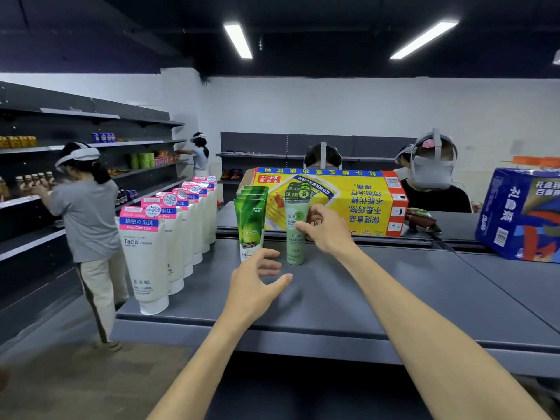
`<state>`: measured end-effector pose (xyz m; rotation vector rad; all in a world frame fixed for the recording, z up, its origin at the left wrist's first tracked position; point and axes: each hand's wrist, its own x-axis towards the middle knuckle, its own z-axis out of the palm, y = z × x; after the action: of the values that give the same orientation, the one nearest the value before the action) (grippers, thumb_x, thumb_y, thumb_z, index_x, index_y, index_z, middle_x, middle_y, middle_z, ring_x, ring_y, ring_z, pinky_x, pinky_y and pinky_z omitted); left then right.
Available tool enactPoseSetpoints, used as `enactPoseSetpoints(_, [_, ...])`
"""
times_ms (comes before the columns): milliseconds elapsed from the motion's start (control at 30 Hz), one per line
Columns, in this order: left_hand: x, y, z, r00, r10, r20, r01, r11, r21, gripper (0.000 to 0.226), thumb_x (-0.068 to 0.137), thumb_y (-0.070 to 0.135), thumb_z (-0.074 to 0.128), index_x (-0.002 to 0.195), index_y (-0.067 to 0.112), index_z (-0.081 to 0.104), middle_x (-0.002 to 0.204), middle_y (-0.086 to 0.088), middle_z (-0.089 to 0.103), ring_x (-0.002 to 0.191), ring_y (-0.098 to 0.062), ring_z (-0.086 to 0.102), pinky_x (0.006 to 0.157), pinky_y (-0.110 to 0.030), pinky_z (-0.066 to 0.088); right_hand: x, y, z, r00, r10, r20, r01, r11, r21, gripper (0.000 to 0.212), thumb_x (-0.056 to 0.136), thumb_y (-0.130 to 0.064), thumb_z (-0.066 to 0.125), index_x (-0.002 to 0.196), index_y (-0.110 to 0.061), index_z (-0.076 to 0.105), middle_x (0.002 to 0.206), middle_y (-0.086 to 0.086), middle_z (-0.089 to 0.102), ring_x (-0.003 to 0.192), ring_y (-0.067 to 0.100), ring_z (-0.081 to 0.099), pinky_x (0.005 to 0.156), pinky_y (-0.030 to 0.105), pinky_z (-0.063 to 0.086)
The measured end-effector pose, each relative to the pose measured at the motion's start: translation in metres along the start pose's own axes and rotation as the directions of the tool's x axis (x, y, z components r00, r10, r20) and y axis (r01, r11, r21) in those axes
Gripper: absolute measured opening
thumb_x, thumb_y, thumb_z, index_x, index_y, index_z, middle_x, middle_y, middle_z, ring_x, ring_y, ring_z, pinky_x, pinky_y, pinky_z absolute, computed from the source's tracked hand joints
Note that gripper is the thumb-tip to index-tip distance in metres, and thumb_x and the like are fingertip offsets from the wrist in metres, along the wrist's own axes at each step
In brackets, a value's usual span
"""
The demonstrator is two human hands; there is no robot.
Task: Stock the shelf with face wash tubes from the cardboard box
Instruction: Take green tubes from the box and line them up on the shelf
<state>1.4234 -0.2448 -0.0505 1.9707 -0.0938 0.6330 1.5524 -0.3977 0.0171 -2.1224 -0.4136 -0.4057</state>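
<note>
Head view shows two bare forearms reaching forward over a grey shelf (378,298). Nearest, the left hand (257,283) hovers just above the shelf surface with fingers spread and relaxed, holding nothing; its fingertips lie close to the base of a bright green tube (250,228). A little further on, the right hand (322,228) grips a pale green tube (296,228) by its middle, thumb on the near face and fingers curled round the far side. That tube stands upright on its cap on the shelf, at the front of a short row of like tubes lined up behind it. Just to its left, the bright green tube also stands upright, heading its own row of matching tubes. Further left, a long row of white tubes (145,262) with pink and blue tops runs from the shelf's front edge toward the back.

Behind the green rows lies a yellow cardboard box (357,201) with blue and red print, resting on the far side of the shelf. A blue box (518,216) sits at the right. Beyond, people wearing headsets stand at other shelves; one in a grey shirt (88,219) faces the racks on the left.
</note>
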Motion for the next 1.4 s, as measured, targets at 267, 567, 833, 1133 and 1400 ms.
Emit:
enactPoseSetpoints(267, [0.0, 0.0, 0.0, 1.0, -0.003, -0.004, 0.003, 1.0, -0.014, 0.041, 0.076, 0.028, 0.082, 0.112, 0.027, 0.064, 0.095, 0.01, 0.071, 0.086, 0.002, 0.069, 0.077, -0.01, 0.049, 0.002, -0.001, -0.001, 1.0, 0.011, 0.019, -0.011, 1.0, 0.011, 0.023, 0.084, -0.033, 0.076, 0.101, -0.024, 0.062, 0.097, -0.01, 0.067, 0.096, 0.016, 0.064, 0.095, 0.045, 0.053])
enactPoseSetpoints(567, [-0.001, 0.001, 0.0, 1.0, 0.003, -0.016, -0.003, 1.0, -0.014, 0.039, 0.076, 0.028, 0.082, 0.111, 0.026, 0.064, 0.094, 0.011, 0.071, 0.086, 0.001, 0.069, 0.076, -0.009, 0.049, 0.002, 0.0, -0.001, 1.0, 0.003, 0.007, -0.003, 1.0, 0.0, 0.022, 0.084, -0.033, 0.076, 0.1, -0.025, 0.062, 0.091, -0.013, 0.065, 0.096, 0.018, 0.063, 0.094, 0.046, 0.053])
enactPoseSetpoints(833, [0.0, 0.001, 0.0, 1.0, -0.002, -0.03, 0.001, 0.999, -0.043, 0.037, 0.076, 0.025, 0.082, 0.109, 0.026, 0.064, 0.092, 0.01, 0.072, 0.084, 0.0, 0.07, 0.077, -0.013, 0.049, -0.002, -0.005, 0.0, 1.0, 0.0, -0.002, 0.0, 0.999, -0.036, 0.025, 0.088, -0.032, 0.072, 0.106, -0.02, 0.06, 0.099, -0.004, 0.064, 0.096, 0.019, 0.061, 0.084, 0.034, 0.052])
enactPoseSetpoints(1133, [-0.002, 0.001, -0.001, 1.0, 0.001, -0.011, -0.001, 0.999, -0.047, 0.037, 0.077, 0.025, 0.081, 0.11, 0.026, 0.064, 0.093, 0.01, 0.072, 0.084, 0.002, 0.069, 0.075, -0.009, 0.048, -0.007, -0.006, -0.005, 1.0, 0.015, -0.015, -0.015, 1.0, -0.024, 0.021, 0.089, -0.028, 0.072, 0.105, -0.02, 0.06, 0.096, -0.005, 0.064, 0.089, 0.015, 0.058, 0.077, 0.027, 0.045])
enactPoseSetpoints(1400, [0.0, 0.0, -0.001, 1.0, 0.009, -0.014, -0.01, 0.999, -0.047, 0.036, 0.077, 0.024, 0.081, 0.109, 0.025, 0.064, 0.092, 0.009, 0.072, 0.083, 0.001, 0.069, 0.074, -0.007, 0.048, -0.01, -0.008, -0.006, 0.999, 0.034, -0.01, -0.034, 0.999, -0.035, 0.025, 0.089, -0.03, 0.072, 0.108, -0.018, 0.06, 0.101, -0.004, 0.065, 0.092, 0.015, 0.059, 0.089, 0.031, 0.047])
